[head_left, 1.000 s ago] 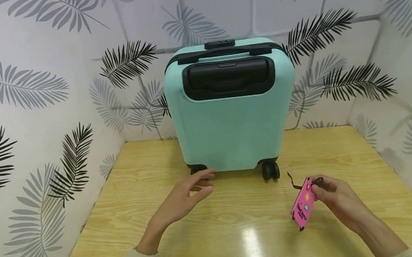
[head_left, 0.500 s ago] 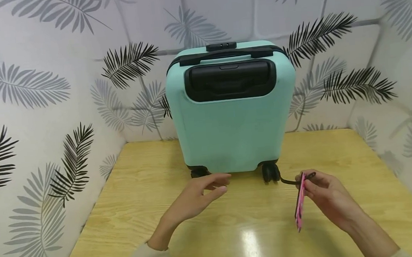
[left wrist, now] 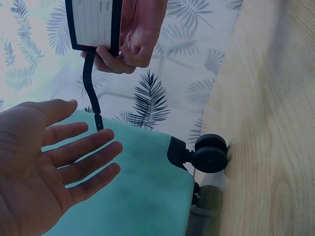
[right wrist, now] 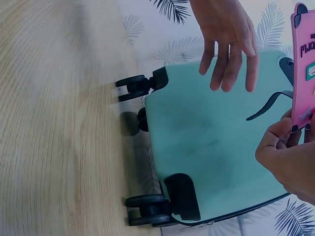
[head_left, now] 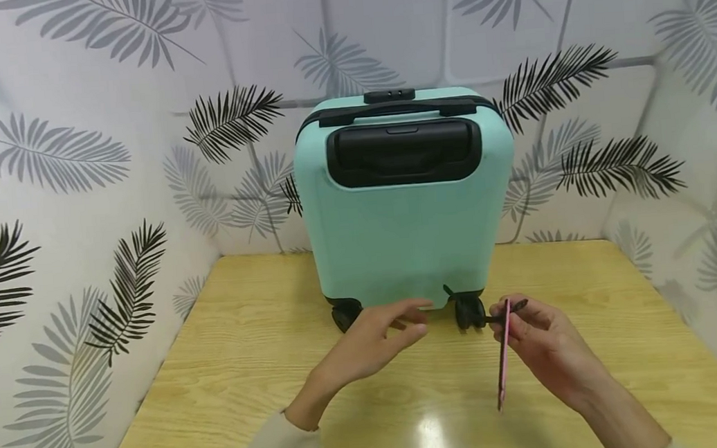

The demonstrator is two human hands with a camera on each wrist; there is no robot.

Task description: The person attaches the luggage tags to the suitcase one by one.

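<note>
Head view: the right grip (head_left: 548, 349) pinches a pink tag (head_left: 503, 363) above the desk (head_left: 247, 329); left wrist view: its strap (left wrist: 88, 81), apparently being offered, hangs near the empty, loosely spread left grip (left wrist: 47, 169), which should next pinch it; right wrist view: the suitcase (right wrist: 211, 128) stands behind.

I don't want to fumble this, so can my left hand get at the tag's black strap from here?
Likely yes: your left hand is empty, and the black strap reaches out from your right hand toward the left one's fingers. Nothing visible stands between; the suitcase is behind.
</note>
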